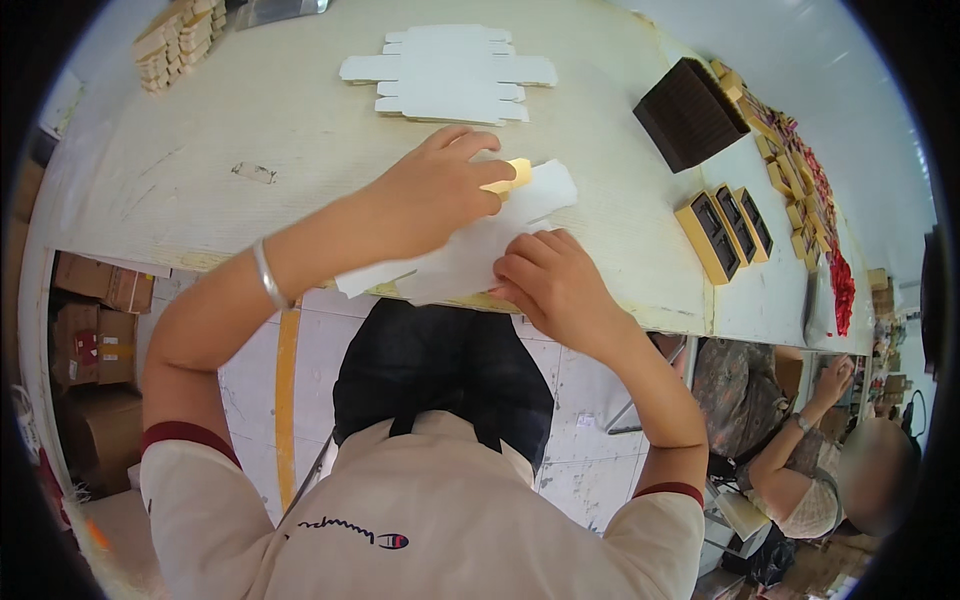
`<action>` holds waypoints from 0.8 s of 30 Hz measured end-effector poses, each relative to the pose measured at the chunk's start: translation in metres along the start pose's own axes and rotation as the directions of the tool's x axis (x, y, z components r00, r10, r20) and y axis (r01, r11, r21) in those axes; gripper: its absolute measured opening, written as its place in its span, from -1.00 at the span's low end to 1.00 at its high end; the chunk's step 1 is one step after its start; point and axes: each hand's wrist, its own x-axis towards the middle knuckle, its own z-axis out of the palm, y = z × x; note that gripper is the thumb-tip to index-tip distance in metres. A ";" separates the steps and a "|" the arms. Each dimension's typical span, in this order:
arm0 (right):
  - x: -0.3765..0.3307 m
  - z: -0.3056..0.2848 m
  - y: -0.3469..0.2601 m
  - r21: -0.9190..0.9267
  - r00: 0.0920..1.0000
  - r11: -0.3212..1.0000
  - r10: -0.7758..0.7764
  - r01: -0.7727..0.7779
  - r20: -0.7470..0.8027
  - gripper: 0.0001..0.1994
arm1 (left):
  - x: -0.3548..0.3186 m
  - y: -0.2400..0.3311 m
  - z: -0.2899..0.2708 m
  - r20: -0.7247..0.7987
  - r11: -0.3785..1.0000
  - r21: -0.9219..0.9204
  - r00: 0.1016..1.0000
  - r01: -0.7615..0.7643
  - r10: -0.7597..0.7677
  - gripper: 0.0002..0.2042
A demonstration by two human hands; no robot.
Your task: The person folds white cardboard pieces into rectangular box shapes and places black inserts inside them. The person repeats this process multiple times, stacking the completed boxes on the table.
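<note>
A white die-cut card blank [455, 262] lies slantwise at the near edge of the table, under both my hands. My left hand [430, 195] reaches over its far part, fingers bent round a small pale-yellow card piece [515, 178] that sticks out to the right of the fingertips. The rest of that piece is hidden by the hand. On the blank's near right edge, my right hand [560, 285] is closed with thumb and fingers pinching the card. Farther back, directly ahead, a stack of flat white carton blanks [450, 70] rests on the table.
To the right stand a dark brown ridged block [690, 115] and yellow boxes with black inserts [712, 240]. More yellow boxes [790, 175] and red items [840, 295] line the far right. Folded yellow pieces [178, 42] are stacked back left. Another person [800, 460] sits at right.
</note>
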 end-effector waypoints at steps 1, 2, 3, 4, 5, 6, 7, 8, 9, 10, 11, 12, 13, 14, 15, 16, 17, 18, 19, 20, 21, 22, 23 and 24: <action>0.004 0.002 0.005 0.059 0.998 0.997 0.049 -0.051 0.039 -0.84 | 0.002 0.014 -0.016 0.019 0.997 -0.038 0.997 0.071 -0.070 -0.84; 0.010 0.000 0.005 0.099 0.984 0.981 0.158 -0.165 0.079 -0.80 | -0.001 0.027 -0.025 0.047 0.987 -0.069 0.988 0.147 -0.144 -0.81; 0.015 0.001 0.009 0.166 0.957 0.950 0.239 -0.265 0.164 -0.80 | -0.006 0.036 -0.026 0.145 0.948 -0.153 0.955 0.278 -0.257 -0.81; 0.021 0.003 0.012 0.225 0.920 0.906 0.303 -0.360 0.249 -0.80 | -0.013 0.043 -0.028 0.249 0.887 -0.213 0.900 0.410 -0.357 -0.81; 0.026 0.005 0.013 0.273 0.871 0.849 0.356 -0.453 0.337 -0.80 | -0.019 0.047 -0.031 0.356 0.804 -0.256 0.825 0.537 -0.438 -0.82; 0.028 0.006 0.010 0.265 0.877 0.850 0.377 -0.455 0.298 -0.80 | -0.035 0.045 -0.011 0.146 0.816 -0.295 0.868 0.496 -0.475 -0.79; 0.028 0.007 0.006 0.249 0.879 0.852 0.398 -0.461 0.264 -0.79 | -0.036 0.044 -0.008 0.177 0.724 -0.391 0.819 0.568 -0.546 -0.79; 0.027 0.008 0.003 0.233 0.879 0.853 0.419 -0.467 0.229 -0.77 | -0.036 0.044 -0.006 0.215 0.616 -0.479 0.763 0.626 -0.609 -0.79; 0.023 0.008 0.002 0.062 0.952 0.951 0.298 -0.302 0.066 -0.74 | -0.037 0.044 -0.003 0.262 0.493 -0.555 0.703 0.670 -0.661 -0.78; 0.018 0.007 0.002 -0.136 0.989 0.981 0.131 -0.139 -0.067 -0.71 | -0.039 0.045 0.001 0.142 0.640 -0.476 0.772 0.602 -0.620 -0.77; 0.012 0.006 0.002 -0.347 0.985 0.938 -0.065 0.005 -0.160 -0.67 | -0.044 0.046 0.007 0.030 0.766 -0.374 0.832 0.523 -0.554 -0.75; 0.005 0.006 0.000 -0.291 0.991 0.957 -0.058 0.021 -0.119 -0.66 | -0.047 0.048 0.010 -0.071 0.865 -0.252 0.883 0.434 -0.464 -0.73; -0.004 0.007 -0.002 -0.235 0.996 0.972 -0.049 0.029 -0.079 -0.64 | -0.047 0.051 0.009 -0.089 0.885 -0.234 0.898 0.401 -0.431 -0.71; -0.010 0.008 -0.004 -0.177 0.998 0.984 -0.042 0.035 -0.037 -0.62 | -0.048 0.054 0.006 -0.107 0.904 -0.216 0.912 0.368 -0.397 -0.70; -0.011 0.008 -0.005 -0.132 0.999 0.991 -0.012 0.005 -0.048 -0.61 | -0.048 0.057 0.004 -0.124 0.922 -0.197 0.924 0.334 -0.362 -0.68; -0.013 0.009 -0.006 -0.086 0.998 0.996 0.021 -0.026 -0.059 -0.60 | -0.049 0.061 0.004 -0.111 0.925 -0.191 0.929 0.328 -0.352 -0.67; -0.014 0.010 -0.008 -0.040 0.996 0.998 0.054 -0.057 -0.068 -0.58 | -0.050 0.066 0.004 -0.099 0.929 -0.185 0.934 0.321 -0.343 -0.66; -0.018 0.012 -0.011 -0.061 0.997 0.997 0.051 -0.054 -0.058 -0.58 | -0.051 0.070 0.005 -0.086 0.932 -0.180 0.939 0.315 -0.333 -0.65; -0.023 0.016 -0.015 -0.081 0.998 0.996 0.044 -0.048 -0.049 -0.58 | -0.053 0.073 0.006 -0.080 0.933 -0.184 0.942 0.308 -0.326 -0.66; -0.026 0.018 -0.017 -0.101 0.999 0.994 0.037 -0.041 -0.039 -0.58 | -0.056 0.074 0.006 -0.075 0.935 -0.189 0.945 0.301 -0.319 -0.66; -0.027 0.021 -0.018 -0.118 0.998 0.992 0.030 -0.037 -0.060 -0.62 | -0.058 0.075 0.007 -0.069 0.936 -0.195 0.947 0.294 -0.312 -0.67; -0.027 0.023 -0.019 -0.135 0.997 0.990 0.019 -0.030 -0.081 -0.65 | -0.057 0.075 0.007 -0.083 0.937 -0.200 0.948 0.287 -0.308 -0.69; -0.027 0.024 -0.019 -0.152 0.995 0.988 0.008 -0.024 -0.101 -0.68 | -0.056 0.074 0.007 -0.097 0.938 -0.205 0.948 0.281 -0.305 -0.71; -0.025 0.023 -0.020 -0.096 0.995 0.993 0.064 -0.071 -0.072 -0.71 | -0.054 0.073 0.006 -0.110 0.939 -0.210 0.947 0.274 -0.301 -0.74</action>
